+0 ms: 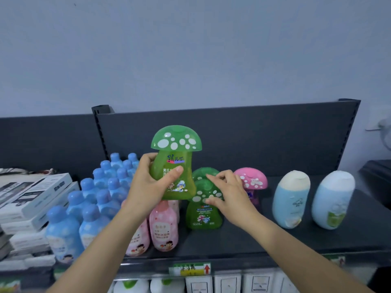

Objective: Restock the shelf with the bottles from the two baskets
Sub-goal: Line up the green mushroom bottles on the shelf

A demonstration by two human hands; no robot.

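Currently, the left hand (148, 185) grips a translucent green plastic bottle with a white-spotted mushroom cap (174, 166). The thumb lies across the label and the fingers wrap behind the body. The bottle is upright in the air above the dark grey metal shelf (211, 244) and is not yet set down.

At 4 o'clock from it, the right hand (231, 199) holds the cap of a standing green mushroom bottle (201, 214), thumb on the cap's front and bent fingers over its top. A third green mushroom cap (202, 172) shows just behind that one.

At 3 o'clock stand a pink mushroom-capped bottle (252, 180) and, further along, two pale blue oval bottles (291, 199). At 8 o'clock, a block of blue-capped round bottles (91, 214) and pink printed bottles (163, 225) fills the left side.

Status: restocking is judged well under way. Bare shelf remains at 5 o'clock and between the right-hand products. The two baskets are out of view, so the remaining stock cannot be told.
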